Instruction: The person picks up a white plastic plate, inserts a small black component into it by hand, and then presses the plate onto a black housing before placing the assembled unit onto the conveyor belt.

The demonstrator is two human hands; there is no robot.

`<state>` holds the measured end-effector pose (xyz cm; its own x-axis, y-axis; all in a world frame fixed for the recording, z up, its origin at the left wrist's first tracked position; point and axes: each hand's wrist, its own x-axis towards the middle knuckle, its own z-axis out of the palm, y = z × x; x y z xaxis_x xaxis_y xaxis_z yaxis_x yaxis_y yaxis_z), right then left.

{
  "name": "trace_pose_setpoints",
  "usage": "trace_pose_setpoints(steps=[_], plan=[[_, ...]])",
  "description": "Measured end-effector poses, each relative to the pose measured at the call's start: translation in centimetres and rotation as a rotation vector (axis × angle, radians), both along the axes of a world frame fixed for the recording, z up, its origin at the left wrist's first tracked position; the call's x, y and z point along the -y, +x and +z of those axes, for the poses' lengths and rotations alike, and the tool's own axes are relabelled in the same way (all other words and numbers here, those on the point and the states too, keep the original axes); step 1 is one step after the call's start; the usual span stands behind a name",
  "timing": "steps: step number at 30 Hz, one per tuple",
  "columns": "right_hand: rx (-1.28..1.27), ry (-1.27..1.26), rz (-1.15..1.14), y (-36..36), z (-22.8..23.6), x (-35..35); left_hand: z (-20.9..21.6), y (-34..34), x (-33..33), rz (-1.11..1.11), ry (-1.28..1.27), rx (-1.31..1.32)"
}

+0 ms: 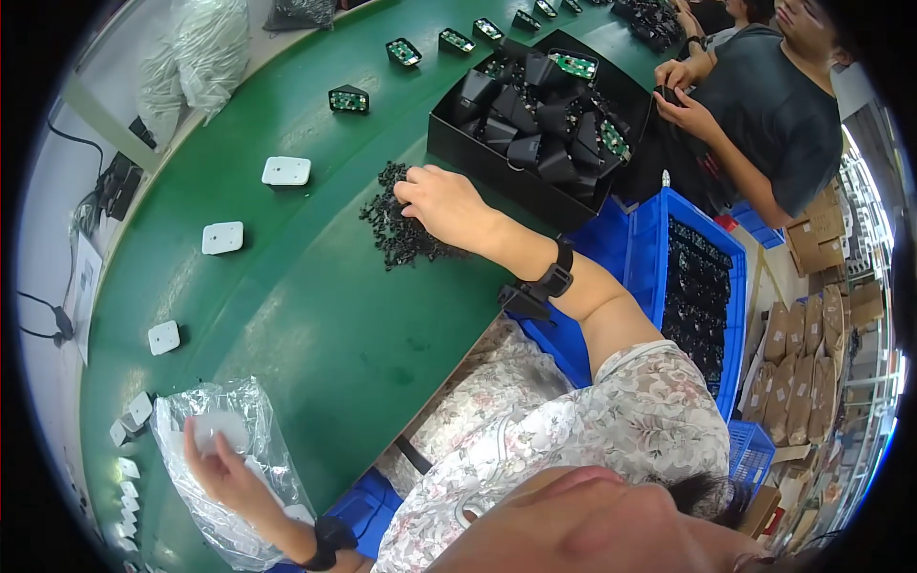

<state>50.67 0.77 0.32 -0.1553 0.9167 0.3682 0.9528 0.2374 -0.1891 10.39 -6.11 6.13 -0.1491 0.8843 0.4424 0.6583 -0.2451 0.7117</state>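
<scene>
My right hand [441, 202] reaches into a loose pile of small black parts [394, 239] on the green table. Its fingers are curled and pressed together at the pile's edge; whatever lies between the fingertips is hidden. At the lower left, my left hand [227, 476] is over a clear plastic bag [272, 435]. Its thumb and fingers hold a whitish plastic piece [222, 427] by the edges. More white pieces show through the bag near my wrist.
White rounded housings [287, 171] stand in a line along the green table [315, 315]. Black housings with green circuit boards [350, 99] continue it at the far side. A black box [457, 143] holds many housings. At right are a blue crate [659, 253] and a co-worker [764, 105].
</scene>
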Motion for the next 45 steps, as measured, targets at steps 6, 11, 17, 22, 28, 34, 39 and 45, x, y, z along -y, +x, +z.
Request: trace_pose_setpoints(steps=[6, 11, 17, 22, 28, 34, 39, 45], plan=[[0.021, 0.16, 0.058, -1.4, 1.1, -0.6, -1.1, 8.2, -2.2, -0.328, -0.087, -0.036], [-0.226, 0.141, 0.25, -6.8, 1.8, -1.4, -3.0, 11.4, -4.0, -0.358, -0.067, 0.071], [-0.849, -0.153, 0.514, -11.8, 2.0, -1.9, -4.2, 10.4, -4.2, -0.246, -0.099, 0.094], [-1.263, -0.657, 0.554, -12.4, 3.4, -0.8, -3.9, 10.9, -4.3, -0.284, -0.007, 0.038], [-1.308, -0.704, 0.571, -13.5, 2.3, -0.7, -4.1, 10.0, -4.0, -0.329, -0.028, 0.086], [-1.056, -0.558, 0.508, -13.9, 2.3, -0.2, -5.6, 9.0, -3.8, -0.301, -0.199, 0.362], [-1.15, -0.611, 0.472, -13.7, 1.7, 0.0, -5.7, 9.8, -3.7, -0.37, -0.206, 0.608], [-0.955, -0.386, 0.491, -14.1, 2.0, 0.1, -5.5, 9.8, -3.9, -0.359, -0.302, 0.871]])
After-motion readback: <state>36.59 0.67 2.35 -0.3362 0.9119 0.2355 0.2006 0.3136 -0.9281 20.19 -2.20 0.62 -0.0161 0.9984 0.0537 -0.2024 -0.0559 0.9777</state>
